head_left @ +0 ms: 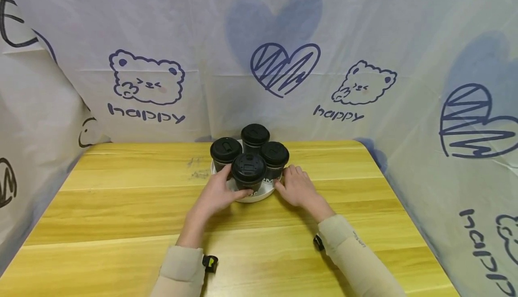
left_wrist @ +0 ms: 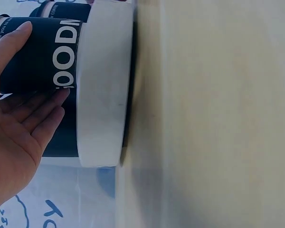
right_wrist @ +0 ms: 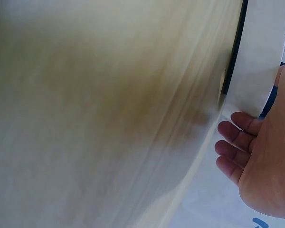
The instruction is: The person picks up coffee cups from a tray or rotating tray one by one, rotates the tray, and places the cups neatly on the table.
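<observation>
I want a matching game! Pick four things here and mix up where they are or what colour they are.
1. Tray
2. Left hand
3. Table
4. Right hand

A. Yellow, with a wood pattern
B. At the tray's right side
C. White and round
D. Around the nearest cup

Pairs: 1-C, 2-D, 3-A, 4-B

the beige sleeves (head_left: pixel 364 265) end in broad cuffs (head_left: pixel 182 262), a small black device (head_left: pixel 210 263) at each.
</observation>
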Tool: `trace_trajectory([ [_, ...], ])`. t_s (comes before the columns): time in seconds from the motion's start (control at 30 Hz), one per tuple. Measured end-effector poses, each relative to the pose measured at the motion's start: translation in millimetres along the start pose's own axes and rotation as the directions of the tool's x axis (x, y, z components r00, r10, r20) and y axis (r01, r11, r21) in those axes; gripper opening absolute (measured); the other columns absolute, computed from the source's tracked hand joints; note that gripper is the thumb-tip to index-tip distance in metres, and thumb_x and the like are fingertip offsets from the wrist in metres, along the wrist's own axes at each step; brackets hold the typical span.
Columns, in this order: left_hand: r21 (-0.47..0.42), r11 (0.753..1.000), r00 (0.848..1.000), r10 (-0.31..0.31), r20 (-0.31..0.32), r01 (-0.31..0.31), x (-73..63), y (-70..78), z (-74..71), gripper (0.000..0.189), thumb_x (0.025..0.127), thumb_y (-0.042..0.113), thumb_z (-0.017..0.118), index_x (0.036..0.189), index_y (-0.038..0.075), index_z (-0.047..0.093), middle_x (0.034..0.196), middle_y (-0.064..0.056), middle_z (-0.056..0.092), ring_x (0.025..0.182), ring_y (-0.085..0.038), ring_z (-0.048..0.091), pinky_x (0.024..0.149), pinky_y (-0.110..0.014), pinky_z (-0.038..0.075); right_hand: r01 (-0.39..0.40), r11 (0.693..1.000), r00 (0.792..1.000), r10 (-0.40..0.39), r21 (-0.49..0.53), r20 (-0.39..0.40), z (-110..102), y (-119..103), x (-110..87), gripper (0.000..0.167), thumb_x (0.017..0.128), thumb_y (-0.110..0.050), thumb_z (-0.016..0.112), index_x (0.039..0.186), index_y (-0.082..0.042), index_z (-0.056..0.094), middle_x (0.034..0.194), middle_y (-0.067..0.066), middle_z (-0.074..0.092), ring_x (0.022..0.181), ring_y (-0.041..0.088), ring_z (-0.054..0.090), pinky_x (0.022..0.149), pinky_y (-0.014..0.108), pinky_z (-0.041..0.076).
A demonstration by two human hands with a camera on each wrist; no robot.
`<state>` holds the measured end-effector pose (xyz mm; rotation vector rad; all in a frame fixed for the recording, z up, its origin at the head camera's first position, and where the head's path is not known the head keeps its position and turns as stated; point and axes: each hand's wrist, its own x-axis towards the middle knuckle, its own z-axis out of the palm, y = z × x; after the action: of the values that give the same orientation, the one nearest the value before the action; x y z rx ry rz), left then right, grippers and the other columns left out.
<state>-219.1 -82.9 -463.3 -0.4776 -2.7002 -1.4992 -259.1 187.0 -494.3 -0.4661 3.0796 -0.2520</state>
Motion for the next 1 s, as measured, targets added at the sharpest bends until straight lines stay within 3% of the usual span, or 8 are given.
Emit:
trace_trajectory([
  [0.5,0.006,0.997,0.996,0.071,-0.046,-0.071,-10.3,19.8,-19.0,0.084,0.077,0.029,0.094,0.148,0.012,0.053,0.144,-0.012,0.062,0.135,-0.037,0.055,0.114,-0.058,0.042,0.005,1.0,1.0,-0.005,0.018,-0.016,0.4,-1.7,-1.2,0.046,0.105,-0.046,0.043,0.108,-0.001,0.053,0.105,0.013,0.048,0.1,0.032,0.045,0.084,0.044,0.042],
  [0.83,-0.009,0.993,0.99,0.116,-0.083,-0.117,-25.5,26.8,-43.0,0.081,0.075,0.025,0.094,0.145,0.013,0.055,0.143,-0.009,0.063,0.135,-0.034,0.056,0.113,-0.058,0.043,-0.016,0.999,1.0,0.016,0.033,-0.015,-2.4,-3.6,-3.7,0.043,0.103,-0.046,0.046,0.105,-0.004,0.053,0.105,0.012,0.049,0.103,0.032,0.047,0.086,0.044,0.042],
  [1.0,0.042,0.992,0.985,0.127,-0.114,-0.123,-32.4,25.7,-56.9,0.078,0.077,0.026,0.093,0.144,0.013,0.055,0.139,-0.01,0.063,0.127,-0.032,0.058,0.106,-0.054,0.05,-0.016,0.999,1.0,0.017,0.036,-0.02,-1.4,-3.6,-1.8,0.043,0.103,-0.047,0.046,0.107,-0.004,0.053,0.105,0.012,0.048,0.101,0.031,0.045,0.085,0.043,0.041],
])
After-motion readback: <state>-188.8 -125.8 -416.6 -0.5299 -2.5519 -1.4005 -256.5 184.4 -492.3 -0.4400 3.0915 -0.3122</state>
